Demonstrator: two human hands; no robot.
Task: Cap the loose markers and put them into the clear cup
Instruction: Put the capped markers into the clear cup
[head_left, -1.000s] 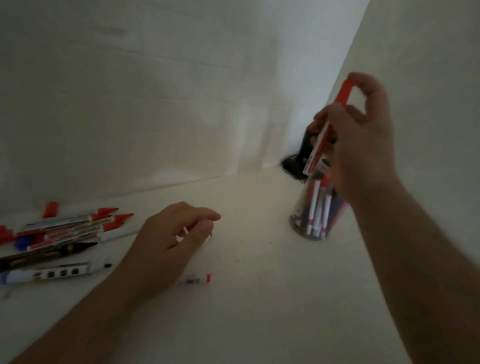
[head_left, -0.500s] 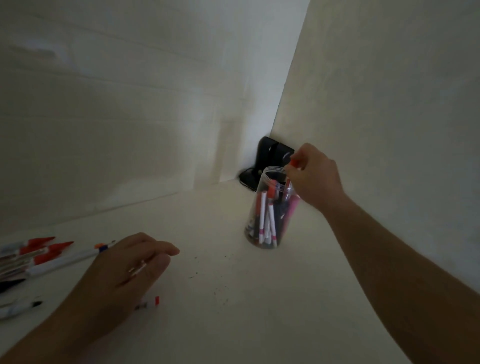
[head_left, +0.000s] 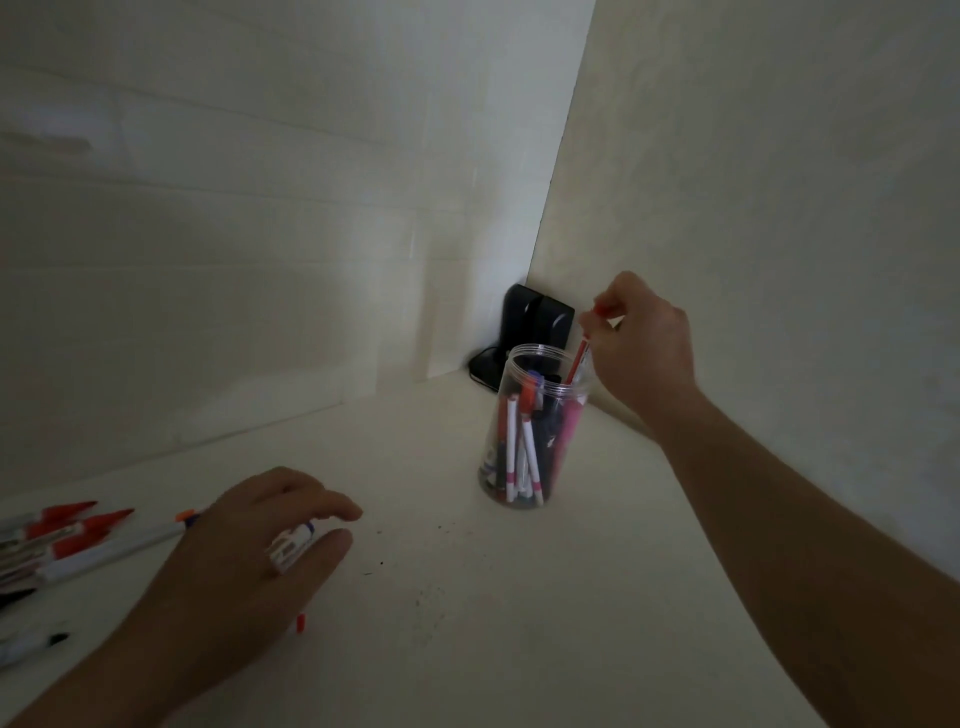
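The clear cup (head_left: 523, 350) stands on the white table near the corner and holds several capped markers. My right hand (head_left: 644, 348) is above its right rim and pinches the red cap end of a red marker (head_left: 577, 365), whose lower part is inside the cup. My left hand (head_left: 234, 566) rests low on the table at the front left, fingers curled around a white marker with a purple band (head_left: 292, 544). A small red marker end (head_left: 300, 622) pokes out from under that hand.
Several loose markers with red caps (head_left: 67, 535) lie at the left edge, beside a long white marker with an orange tip (head_left: 119, 550) and a black-tipped one (head_left: 36, 644). A black device (head_left: 535, 322) sits in the corner behind the cup. Walls close in behind and to the right.
My right hand has come down from high above the cup to its rim, with the red marker now partly inside. The view has shifted, and my left hand stays on its marker.
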